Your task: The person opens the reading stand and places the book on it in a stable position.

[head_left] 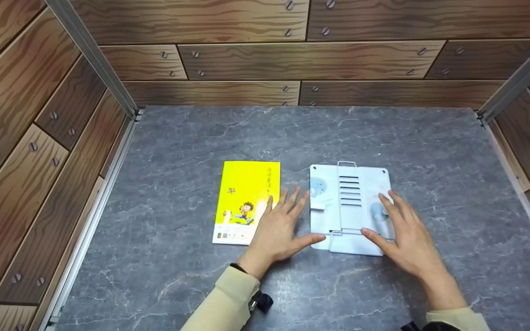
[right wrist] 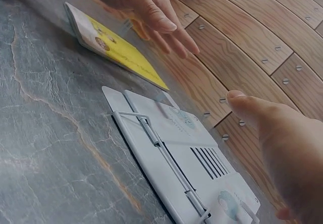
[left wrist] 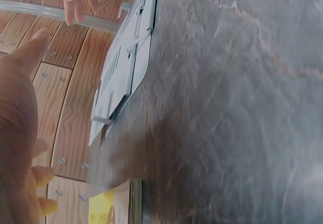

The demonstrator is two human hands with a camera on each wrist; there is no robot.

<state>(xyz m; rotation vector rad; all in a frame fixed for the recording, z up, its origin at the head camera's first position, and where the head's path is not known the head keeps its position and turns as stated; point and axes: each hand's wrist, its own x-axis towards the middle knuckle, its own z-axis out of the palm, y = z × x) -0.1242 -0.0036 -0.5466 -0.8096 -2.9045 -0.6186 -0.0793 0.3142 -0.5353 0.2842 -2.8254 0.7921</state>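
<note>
A white folding book stand (head_left: 350, 218) lies flat on the table, with slots down its middle, a wire loop at the top and pale blue pictures. To its left is a yellow book (head_left: 242, 193) with a cartoon child on the cover. My left hand (head_left: 276, 230) hovers with spread fingers between the two, overlapping the book's right edge in the head view. My right hand (head_left: 407, 239) is spread over the stand's right edge, thumb toward its lower part. Neither hand holds anything. In the right wrist view the stand (right wrist: 176, 158) lies below the right thumb.
The grey marbled table (head_left: 265, 133) is bounded by wood-patterned walls (head_left: 246, 62) at the back and both sides. Metal rails (head_left: 95, 55) run along the corners. A dark wrist device (head_left: 261, 301) sits at the left sleeve.
</note>
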